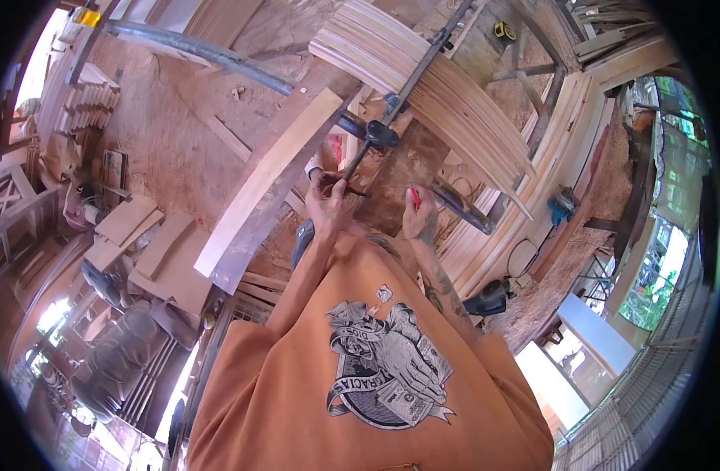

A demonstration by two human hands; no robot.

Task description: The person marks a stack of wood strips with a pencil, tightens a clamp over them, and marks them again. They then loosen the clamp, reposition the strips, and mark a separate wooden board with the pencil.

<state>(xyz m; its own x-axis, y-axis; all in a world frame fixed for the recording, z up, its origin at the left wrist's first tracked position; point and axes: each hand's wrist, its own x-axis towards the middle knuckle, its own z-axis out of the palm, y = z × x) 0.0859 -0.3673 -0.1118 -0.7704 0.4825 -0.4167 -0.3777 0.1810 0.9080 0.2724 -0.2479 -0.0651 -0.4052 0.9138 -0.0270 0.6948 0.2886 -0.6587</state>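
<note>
My left hand (327, 196) is closed around a dark clamp handle (355, 163), just below the clamp's black head (381, 134). To its right, my right hand (420, 213) is closed on a small red object (415, 198), too small to name surely. A long clamp bar (423, 67) runs up from the head across a curved stack of thin wood strips (462, 106). Left of my hands a pale curved board (270, 177) lies slanted. A dark brown board (407, 169) is beneath and between the hands.
Metal pipes (211, 53) cross under the work. A yellow tape measure (504, 32) lies at the top right. Long wood strips (564, 149), a blue tool (562, 206) and a black tool (489, 298) are on the right. Board pieces (168, 259) lie at the left.
</note>
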